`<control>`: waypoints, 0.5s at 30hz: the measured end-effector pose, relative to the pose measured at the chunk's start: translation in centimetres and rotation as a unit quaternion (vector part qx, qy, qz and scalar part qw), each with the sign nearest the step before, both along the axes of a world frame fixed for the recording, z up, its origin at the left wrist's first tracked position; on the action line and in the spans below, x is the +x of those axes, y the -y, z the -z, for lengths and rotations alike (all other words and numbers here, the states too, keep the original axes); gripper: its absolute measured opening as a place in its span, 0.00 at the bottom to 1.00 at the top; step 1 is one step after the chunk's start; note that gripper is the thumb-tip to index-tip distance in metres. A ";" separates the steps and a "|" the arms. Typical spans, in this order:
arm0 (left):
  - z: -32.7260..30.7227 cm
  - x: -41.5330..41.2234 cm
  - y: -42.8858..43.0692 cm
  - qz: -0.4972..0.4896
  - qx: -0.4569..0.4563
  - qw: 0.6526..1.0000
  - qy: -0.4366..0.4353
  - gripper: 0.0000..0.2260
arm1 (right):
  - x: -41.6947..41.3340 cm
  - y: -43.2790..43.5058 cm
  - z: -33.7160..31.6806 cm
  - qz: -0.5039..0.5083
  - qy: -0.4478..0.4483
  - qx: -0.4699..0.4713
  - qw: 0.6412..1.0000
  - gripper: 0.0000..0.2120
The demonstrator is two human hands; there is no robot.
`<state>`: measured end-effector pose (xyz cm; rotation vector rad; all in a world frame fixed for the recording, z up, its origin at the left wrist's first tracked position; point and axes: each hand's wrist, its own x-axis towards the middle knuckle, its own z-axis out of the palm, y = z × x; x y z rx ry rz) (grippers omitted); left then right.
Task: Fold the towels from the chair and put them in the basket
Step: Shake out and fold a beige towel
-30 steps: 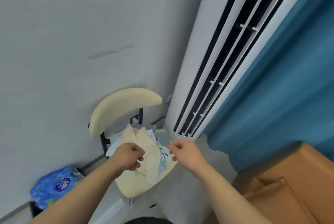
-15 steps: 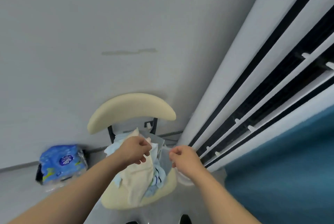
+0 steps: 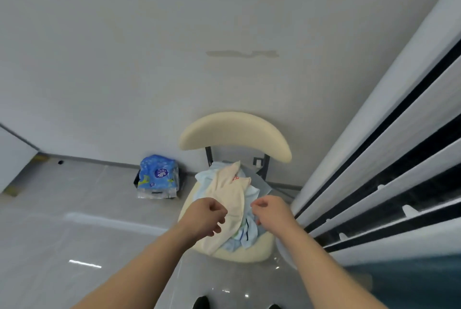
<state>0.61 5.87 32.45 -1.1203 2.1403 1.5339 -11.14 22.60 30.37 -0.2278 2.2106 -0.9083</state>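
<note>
A cream chair (image 3: 234,131) stands against the wall with a heap of towels on its seat. A cream towel (image 3: 229,194) lies on top of light blue towels (image 3: 245,233). My left hand (image 3: 207,216) hovers over the heap's left edge, beside the cream towel, fingers curled into a fist. My right hand (image 3: 272,208) hovers over the heap's right side, fingers also curled. I see no cloth in either hand. No basket is in view.
A blue plastic pack (image 3: 158,176) sits on the grey tiled floor (image 3: 74,233) left of the chair. A tall white unit with black slots (image 3: 374,171) stands close on the right, with a teal curtain (image 3: 411,283) below it. My feet show at the bottom edge.
The view has swung left and downward, showing more floor. My left hand has drawn back from the cream towel's upper tip to its lower left edge. The towels lie as before.
</note>
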 end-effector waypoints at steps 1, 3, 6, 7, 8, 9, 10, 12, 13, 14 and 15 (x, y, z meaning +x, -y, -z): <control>0.9 0.1 0.1 -0.004 -0.002 1.000 -0.005 0.05 | 0.1 0.2 0.8 -0.006 0.001 -0.002 1.000 0.09; 3.6 0.1 0.3 -0.020 -0.007 1.000 -0.017 0.05 | 0.1 0.8 3.2 -0.017 -0.004 -0.008 1.000 0.07; 8.6 0.3 0.4 -0.044 -0.012 0.998 -0.050 0.05 | 0.2 1.7 8.4 -0.028 -0.027 -0.026 0.999 0.06; 10.4 0.3 0.5 -0.054 -0.016 0.996 -0.065 0.05 | 0.1 2.1 10.3 -0.031 -0.042 -0.031 0.998 0.06; 11.6 0.2 0.4 -0.061 -0.014 0.995 -0.073 0.05 | 0.0 2.2 11.4 -0.032 -0.051 -0.033 0.998 0.06; 14.0 0.9 0.1 -0.068 -0.020 0.994 -0.088 0.04 | 0.6 2.3 13.8 -0.037 -0.064 -0.041 0.996 0.06; 15.6 1.1 0.1 -0.075 -0.021 0.992 -0.100 0.04 | 0.6 2.3 15.3 -0.038 -0.075 -0.047 0.995 0.06; 18.6 1.5 0.2 -0.084 -0.031 0.989 -0.116 0.04 | 0.5 2.3 18.2 -0.039 -0.093 -0.050 0.994 0.06; 20.4 2.3 -0.1 -0.084 -0.038 0.988 -0.126 0.04 | 1.2 1.9 20.0 -0.041 -0.105 -0.048 0.993 0.06; 21.8 2.9 -0.4 -0.085 -0.042 0.986 -0.137 0.04 | 1.8 1.5 21.5 -0.042 -0.115 -0.047 0.991 0.07; 23.1 3.5 -0.7 -0.091 -0.046 0.983 -0.153 0.05 | 2.2 1.2 22.9 -0.040 -0.128 -0.050 0.990 0.07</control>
